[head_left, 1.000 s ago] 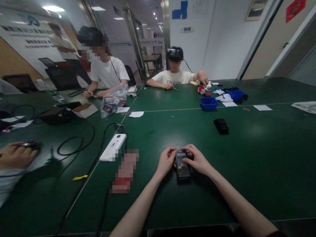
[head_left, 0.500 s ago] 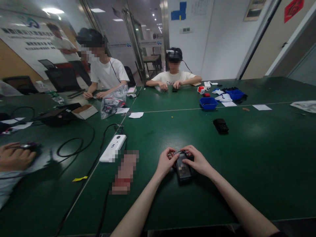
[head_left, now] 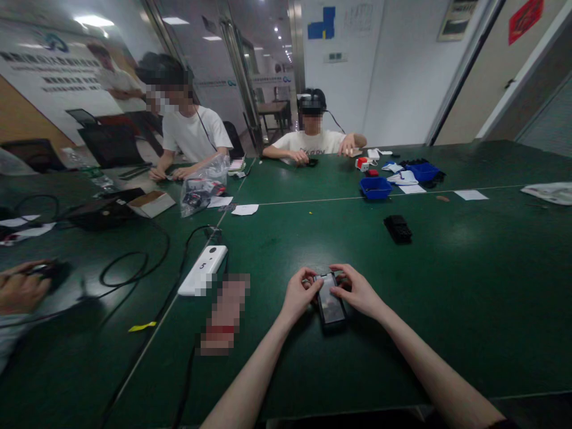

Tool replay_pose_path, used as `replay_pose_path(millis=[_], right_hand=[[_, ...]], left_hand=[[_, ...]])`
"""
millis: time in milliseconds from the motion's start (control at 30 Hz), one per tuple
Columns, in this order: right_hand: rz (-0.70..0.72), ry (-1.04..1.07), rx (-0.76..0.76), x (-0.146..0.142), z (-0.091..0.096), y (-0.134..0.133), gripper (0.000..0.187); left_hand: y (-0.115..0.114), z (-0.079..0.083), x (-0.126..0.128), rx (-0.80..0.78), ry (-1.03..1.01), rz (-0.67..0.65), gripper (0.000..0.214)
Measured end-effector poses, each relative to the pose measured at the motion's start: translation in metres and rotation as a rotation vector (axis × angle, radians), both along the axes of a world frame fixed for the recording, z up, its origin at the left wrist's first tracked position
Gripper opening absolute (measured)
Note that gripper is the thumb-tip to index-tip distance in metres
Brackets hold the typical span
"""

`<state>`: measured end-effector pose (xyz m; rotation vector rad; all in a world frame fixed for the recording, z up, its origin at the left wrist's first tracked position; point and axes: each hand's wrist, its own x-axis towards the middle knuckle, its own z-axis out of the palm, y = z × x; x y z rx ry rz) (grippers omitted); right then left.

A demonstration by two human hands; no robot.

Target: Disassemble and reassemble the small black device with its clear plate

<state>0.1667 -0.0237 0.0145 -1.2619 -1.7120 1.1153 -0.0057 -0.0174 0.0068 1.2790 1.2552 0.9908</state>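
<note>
A small black phone-like device [head_left: 330, 301] with a glossy screen lies flat on the green table [head_left: 447, 286] in front of me. My left hand [head_left: 300, 295] curls round its upper left edge, fingers pinched against it. My right hand [head_left: 357, 291] grips the upper right edge, thumb on the top corner. Both hands rest on the table with the device between them.
A white power strip [head_left: 203, 269] with black cables lies to the left. A black block [head_left: 397, 228] and blue trays [head_left: 376, 186] sit farther back. Two people sit across the table. Another person's hand [head_left: 20, 289] is at the far left.
My hands and the device have stayed almost where they were; the device has turned slightly. The person across the table has moved a hand about near the red and white items.
</note>
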Motion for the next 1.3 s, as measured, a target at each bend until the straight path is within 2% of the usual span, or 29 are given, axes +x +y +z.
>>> replay_pose_path(millis=[233, 333, 500, 700, 867, 933, 1000, 1133, 1200, 1300], right_hand=[[-0.024, -0.05, -0.114, -0.003, -0.005, 0.0, 0.046], [-0.011, -0.118, -0.074, -0.002, -0.007, 0.0, 0.04], [0.091, -0.146, -0.01, 0.001, -0.006, 0.0, 0.036], [0.161, -0.016, 0.003, -0.001, -0.008, -0.004, 0.058], [0.11, -0.035, 0.06, 0.002, 0.0, -0.008, 0.057], [0.032, -0.115, 0.151, 0.012, 0.008, -0.008, 0.055], [-0.107, -0.265, 0.239, 0.03, 0.015, -0.007, 0.052], [-0.438, -0.769, 0.369, 0.086, 0.016, -0.007, 0.052], [-0.48, -0.989, 0.41, 0.115, 0.008, -0.01, 0.051], [-0.48, -1.196, 0.436, 0.148, -0.007, -0.018, 0.048]], left_hand=[[0.0, -0.002, -0.001, 0.008, -0.018, 0.013, 0.028], [-0.001, 0.0, -0.001, -0.008, -0.053, 0.019, 0.03], [-0.001, 0.0, 0.0, -0.028, -0.095, 0.042, 0.031], [-0.002, 0.003, 0.0, -0.027, -0.194, 0.09, 0.034], [-0.005, 0.007, 0.005, -0.044, -0.248, 0.057, 0.036], [-0.005, 0.007, 0.006, -0.06, -0.257, 0.043, 0.037], [-0.005, 0.007, 0.006, -0.075, -0.251, 0.048, 0.037], [-0.005, 0.006, 0.005, -0.08, -0.227, 0.059, 0.035], [-0.004, 0.005, 0.005, -0.077, -0.212, 0.048, 0.034], [-0.003, 0.003, 0.004, -0.069, -0.19, 0.021, 0.033]])
